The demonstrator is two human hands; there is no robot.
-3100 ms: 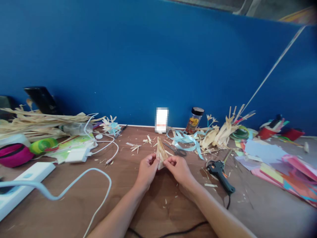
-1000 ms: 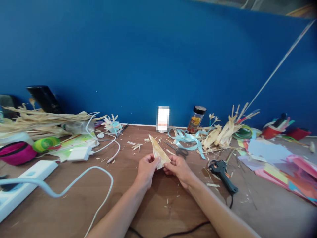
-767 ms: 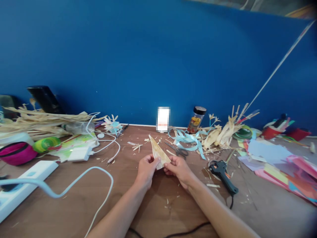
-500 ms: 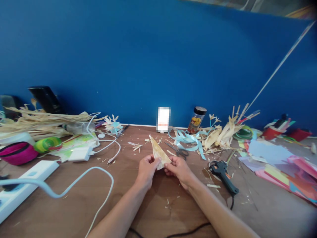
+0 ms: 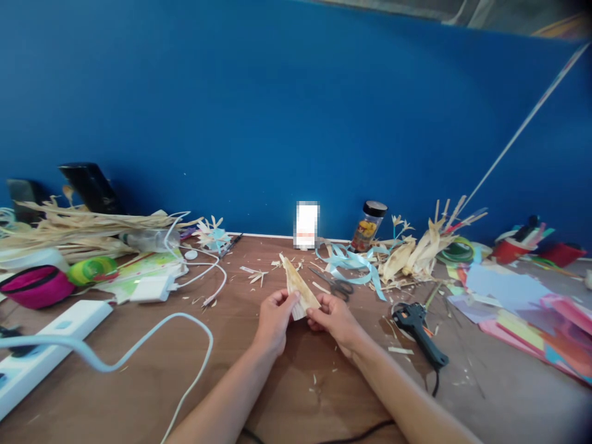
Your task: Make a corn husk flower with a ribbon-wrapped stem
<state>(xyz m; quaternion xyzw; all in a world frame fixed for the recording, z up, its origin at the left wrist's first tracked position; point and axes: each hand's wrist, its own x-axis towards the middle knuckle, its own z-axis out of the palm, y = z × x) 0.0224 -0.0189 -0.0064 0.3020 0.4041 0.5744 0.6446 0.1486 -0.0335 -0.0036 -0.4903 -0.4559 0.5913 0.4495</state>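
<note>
A pale, tapering piece of dried corn husk (image 5: 301, 290) is held above the middle of the table, its narrow tip pointing away from me. My left hand (image 5: 276, 314) pinches its left lower edge, thumb on top. At the right lower corner, my right hand (image 5: 330, 314) grips it between thumb and fingers. Just beyond the right hand lie dark scissors (image 5: 341, 287) on the table. Small husk scraps (image 5: 259, 275) are scattered around, and a loose light-blue ribbon (image 5: 354, 265) curls behind the scissors.
To the right lie a black glue gun (image 5: 423, 333), husk bundle (image 5: 411, 256) and coloured papers (image 5: 504, 283). A black-lidded jar (image 5: 369, 227) leans near the blue wall. On the left are a white power strip (image 5: 55, 345), charger (image 5: 152, 288), pink pouch (image 5: 37, 287) and dried husk strips (image 5: 92, 222).
Both hands keep their hold on the corn husk, which has barely shifted. The whole view has moved very slightly.
</note>
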